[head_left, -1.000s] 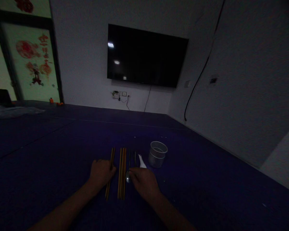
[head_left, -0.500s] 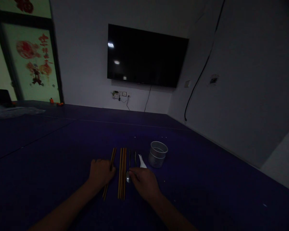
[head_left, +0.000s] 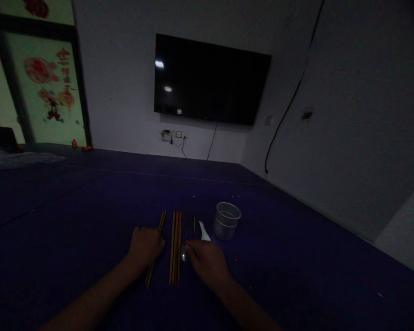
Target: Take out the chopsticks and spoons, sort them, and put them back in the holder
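Note:
My left hand [head_left: 146, 246] is closed around a pair of wooden chopsticks [head_left: 150, 274], which slant and stick out above and below the fist. Just right of it, several more chopsticks [head_left: 174, 257] lie side by side on the dark blue surface. The fingers of my right hand [head_left: 208, 262] are pinched at a metal spoon [head_left: 184, 253], its bowl toward me and its thin handle pointing away. A second thin metal handle [head_left: 194, 224] runs beneath that hand, its lower end hidden. A white spoon [head_left: 203, 231] is partly covered by the same hand.
A round metal container [head_left: 226, 221] stands upright just beyond my right hand. Small white specks dot the blue surface [head_left: 89, 216]. Farther off, a wall carries a television [head_left: 210, 82] and sockets, with a hanging black cable [head_left: 289, 108] at right. Clear plastic [head_left: 20, 158] lies far left.
The lower ends of the chopsticks in my left hand have shifted slightly left and toward me. My right hand stays in nearly the same place.

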A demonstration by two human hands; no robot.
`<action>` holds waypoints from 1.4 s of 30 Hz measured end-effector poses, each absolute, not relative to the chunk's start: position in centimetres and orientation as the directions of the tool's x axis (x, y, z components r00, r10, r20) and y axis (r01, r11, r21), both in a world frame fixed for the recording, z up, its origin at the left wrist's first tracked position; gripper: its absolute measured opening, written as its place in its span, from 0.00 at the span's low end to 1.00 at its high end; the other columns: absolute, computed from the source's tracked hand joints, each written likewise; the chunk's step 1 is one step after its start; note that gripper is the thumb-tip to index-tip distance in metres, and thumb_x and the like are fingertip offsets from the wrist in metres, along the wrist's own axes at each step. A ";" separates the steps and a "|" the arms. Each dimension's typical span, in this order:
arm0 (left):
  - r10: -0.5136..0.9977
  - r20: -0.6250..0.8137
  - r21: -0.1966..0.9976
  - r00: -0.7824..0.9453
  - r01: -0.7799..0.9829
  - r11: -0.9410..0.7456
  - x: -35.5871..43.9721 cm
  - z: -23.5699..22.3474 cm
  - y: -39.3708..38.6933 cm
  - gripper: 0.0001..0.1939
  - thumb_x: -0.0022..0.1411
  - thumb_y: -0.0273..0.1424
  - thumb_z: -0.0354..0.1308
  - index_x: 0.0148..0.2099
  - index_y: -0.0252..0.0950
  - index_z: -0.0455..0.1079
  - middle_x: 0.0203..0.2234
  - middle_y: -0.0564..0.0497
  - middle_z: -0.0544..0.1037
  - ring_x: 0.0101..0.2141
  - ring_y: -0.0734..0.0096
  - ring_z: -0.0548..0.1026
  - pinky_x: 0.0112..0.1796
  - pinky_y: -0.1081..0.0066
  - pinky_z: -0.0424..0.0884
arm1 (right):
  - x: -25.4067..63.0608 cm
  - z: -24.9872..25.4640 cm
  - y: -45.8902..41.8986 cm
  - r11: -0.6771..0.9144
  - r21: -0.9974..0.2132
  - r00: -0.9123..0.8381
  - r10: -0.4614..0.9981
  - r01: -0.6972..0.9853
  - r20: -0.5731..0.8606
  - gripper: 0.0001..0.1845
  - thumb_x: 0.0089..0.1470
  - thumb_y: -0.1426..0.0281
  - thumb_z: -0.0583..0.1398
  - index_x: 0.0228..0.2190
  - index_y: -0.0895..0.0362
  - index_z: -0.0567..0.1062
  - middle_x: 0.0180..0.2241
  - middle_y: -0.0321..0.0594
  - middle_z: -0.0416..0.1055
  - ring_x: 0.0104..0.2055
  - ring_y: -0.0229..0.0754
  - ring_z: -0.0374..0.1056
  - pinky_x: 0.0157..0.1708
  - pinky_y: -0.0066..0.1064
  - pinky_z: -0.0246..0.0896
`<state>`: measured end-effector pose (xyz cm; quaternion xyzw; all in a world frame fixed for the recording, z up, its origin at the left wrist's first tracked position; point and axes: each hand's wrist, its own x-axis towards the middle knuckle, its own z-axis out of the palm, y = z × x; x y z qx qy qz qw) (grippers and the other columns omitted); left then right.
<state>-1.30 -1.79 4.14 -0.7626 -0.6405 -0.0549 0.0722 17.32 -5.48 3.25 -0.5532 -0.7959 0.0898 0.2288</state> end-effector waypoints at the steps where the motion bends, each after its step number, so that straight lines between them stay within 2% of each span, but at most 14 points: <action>1: 0.969 0.174 -0.042 0.175 0.985 -0.170 -1.3 4.2 -1.8 0.19 0.59 0.31 0.43 0.36 0.29 0.75 0.31 0.37 0.79 0.37 0.48 0.77 0.40 0.54 0.65 | 17.3 3.2 -5.5 0.372 -0.401 -0.283 0.922 0.837 0.264 0.16 0.61 0.67 0.50 0.31 0.52 0.76 0.31 0.36 0.77 0.34 0.38 0.70 0.29 0.27 0.49; 18: 0.975 0.182 -0.033 0.130 0.991 -0.126 -1.2 4.3 -2.1 0.19 0.59 0.34 0.44 0.35 0.31 0.75 0.31 0.37 0.79 0.39 0.50 0.76 0.42 0.55 0.64 | 17.3 3.5 -5.7 0.381 -0.383 -0.289 0.917 0.842 0.276 0.15 0.61 0.67 0.50 0.32 0.53 0.76 0.31 0.36 0.77 0.34 0.38 0.71 0.28 0.27 0.49; 31: 0.976 0.176 -0.040 0.125 0.992 -0.120 -1.0 4.5 -2.2 0.16 0.58 0.30 0.45 0.37 0.29 0.74 0.32 0.36 0.79 0.39 0.50 0.76 0.41 0.56 0.63 | 17.3 3.5 -5.6 0.376 -0.370 -0.286 0.918 0.850 0.275 0.16 0.61 0.67 0.50 0.31 0.53 0.76 0.32 0.36 0.77 0.34 0.38 0.71 0.28 0.27 0.49; 42: 0.967 0.208 -0.069 0.149 0.988 -0.137 -1.2 4.5 -2.3 0.22 0.63 0.35 0.41 0.35 0.30 0.76 0.31 0.35 0.79 0.37 0.46 0.76 0.40 0.53 0.62 | 17.3 3.5 -5.6 0.379 -0.372 -0.292 0.918 0.847 0.269 0.16 0.62 0.68 0.49 0.29 0.53 0.75 0.30 0.35 0.76 0.33 0.38 0.70 0.28 0.27 0.49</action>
